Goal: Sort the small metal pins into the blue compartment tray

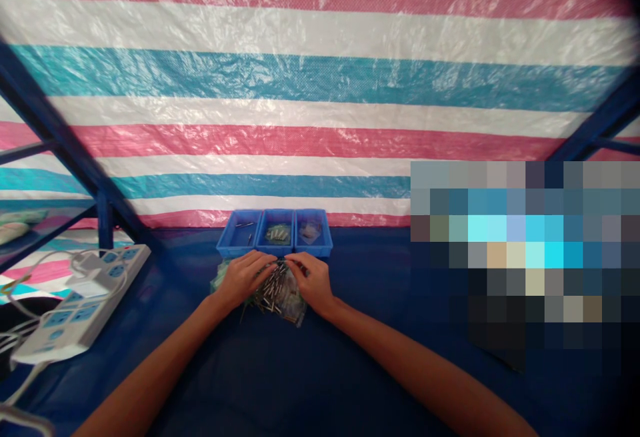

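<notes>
My left hand [245,278] and my right hand [312,282] meet over a pile of thin metal pins [271,297] on the dark blue table. Fingertips of both hands are pinched close together at the far side of the pile, around something too small to make out. A clear plastic bag [294,305] lies beside the pins, partly under my right hand. Greenish plastic [219,276] shows to the left of my left hand. Just beyond the hands stand three blue bins: the left bin [239,248] holds a few pins, the middle bin [278,250] and right bin [314,249] hold small bagged pieces.
A white power strip [90,310] with plugs and cables lies along the table's left side. Blue metal frame posts [104,220] rise at the left. A striped plastic sheet [320,77] hangs behind the table [225,384]. The right side is blurred into blocks.
</notes>
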A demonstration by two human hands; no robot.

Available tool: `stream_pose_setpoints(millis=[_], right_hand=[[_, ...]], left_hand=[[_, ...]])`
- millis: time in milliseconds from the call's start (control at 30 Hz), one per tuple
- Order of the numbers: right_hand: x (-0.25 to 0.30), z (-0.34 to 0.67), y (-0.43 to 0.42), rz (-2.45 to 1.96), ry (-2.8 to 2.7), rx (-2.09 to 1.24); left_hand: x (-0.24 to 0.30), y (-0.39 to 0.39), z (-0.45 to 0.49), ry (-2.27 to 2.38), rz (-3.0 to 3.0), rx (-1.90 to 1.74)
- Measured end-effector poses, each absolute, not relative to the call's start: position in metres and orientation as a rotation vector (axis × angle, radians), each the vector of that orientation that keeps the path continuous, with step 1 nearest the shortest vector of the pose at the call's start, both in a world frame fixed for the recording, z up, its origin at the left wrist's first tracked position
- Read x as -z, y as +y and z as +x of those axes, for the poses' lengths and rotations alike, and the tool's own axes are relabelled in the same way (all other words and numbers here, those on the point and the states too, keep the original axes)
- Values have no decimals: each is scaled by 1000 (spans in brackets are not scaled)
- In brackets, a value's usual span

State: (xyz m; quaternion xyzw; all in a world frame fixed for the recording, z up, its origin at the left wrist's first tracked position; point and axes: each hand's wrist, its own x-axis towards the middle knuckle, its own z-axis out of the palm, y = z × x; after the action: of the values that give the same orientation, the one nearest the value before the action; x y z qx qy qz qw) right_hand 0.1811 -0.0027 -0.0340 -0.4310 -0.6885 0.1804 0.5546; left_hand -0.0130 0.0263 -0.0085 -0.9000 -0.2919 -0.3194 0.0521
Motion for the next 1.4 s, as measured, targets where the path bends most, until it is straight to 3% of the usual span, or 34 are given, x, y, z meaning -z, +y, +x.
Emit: stream_pose_setpoints(millis=[1400], right_hand=[[36,180,-1,-1032,-1611,-484]], left_hand=[[8,25,-14,-948,-2675,1086]])
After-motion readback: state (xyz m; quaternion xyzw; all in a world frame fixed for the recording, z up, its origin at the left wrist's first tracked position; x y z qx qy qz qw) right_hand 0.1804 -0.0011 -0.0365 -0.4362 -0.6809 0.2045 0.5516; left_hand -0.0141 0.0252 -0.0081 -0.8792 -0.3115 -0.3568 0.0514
